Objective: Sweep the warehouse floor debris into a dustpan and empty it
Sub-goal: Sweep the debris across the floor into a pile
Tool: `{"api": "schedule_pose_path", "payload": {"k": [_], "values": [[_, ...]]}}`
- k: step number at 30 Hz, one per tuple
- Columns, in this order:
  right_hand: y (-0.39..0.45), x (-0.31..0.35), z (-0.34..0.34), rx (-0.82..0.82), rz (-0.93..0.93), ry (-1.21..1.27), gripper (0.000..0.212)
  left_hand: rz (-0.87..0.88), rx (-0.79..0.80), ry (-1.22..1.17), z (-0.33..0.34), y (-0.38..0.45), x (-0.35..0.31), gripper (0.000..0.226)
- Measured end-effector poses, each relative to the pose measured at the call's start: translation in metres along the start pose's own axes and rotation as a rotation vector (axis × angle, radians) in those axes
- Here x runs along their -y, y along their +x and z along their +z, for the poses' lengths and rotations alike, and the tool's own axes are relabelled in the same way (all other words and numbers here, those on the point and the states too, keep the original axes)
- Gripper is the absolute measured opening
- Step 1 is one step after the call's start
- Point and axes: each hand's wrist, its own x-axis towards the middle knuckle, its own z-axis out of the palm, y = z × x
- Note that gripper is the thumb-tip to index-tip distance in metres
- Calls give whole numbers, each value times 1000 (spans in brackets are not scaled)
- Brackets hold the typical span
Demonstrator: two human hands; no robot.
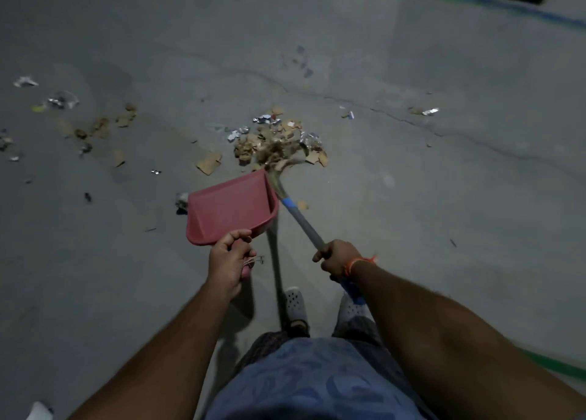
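Just beyond the left grip (229,262), which is wrapped round the handle of the red dustpan (230,208), the pan hangs tilted with its open mouth turned toward the debris pile (279,142); whether its front lip touches the floor (412,197) cannot be told, though it looks lifted. The right grip (336,257) is clamped on the grey shaft of the broom (298,219), whose bristles reach forward from that hand and rest in the near edge of the pile, just past the pan's far right corner. The pile of cardboard scraps and foil bits sits ahead of both grips, close to the pan mouth but not in it; the pan looks empty.

Risks from here, as I judge them: if the pan's lip is not pressed flat before the broom pulls back, light scraps will slide under it rather than in. A quick stroke could flick foil pieces sideways past the pan's open corner. The loose cardboard piece (209,162) left of the pile, forward of the left grip, lies outside the pan's line and may be missed. More scattered debris (101,124) lies well off to the left of that grip, needing its own pass.
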Motion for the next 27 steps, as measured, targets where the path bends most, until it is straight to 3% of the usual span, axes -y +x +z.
{"api": "schedule_pose_path", "payload": {"k": [7, 13, 27], "values": [[1, -17, -1, -33, -118, -14, 33, -19, 9, -39, 15, 14, -9, 26], [4, -47, -32, -163, -113, 22, 32, -11, 91, 28, 62, 35, -21, 26], [64, -132, -224, -507, 264, 474, 26, -33, 251, 143, 275, 78, -78, 26]]}}
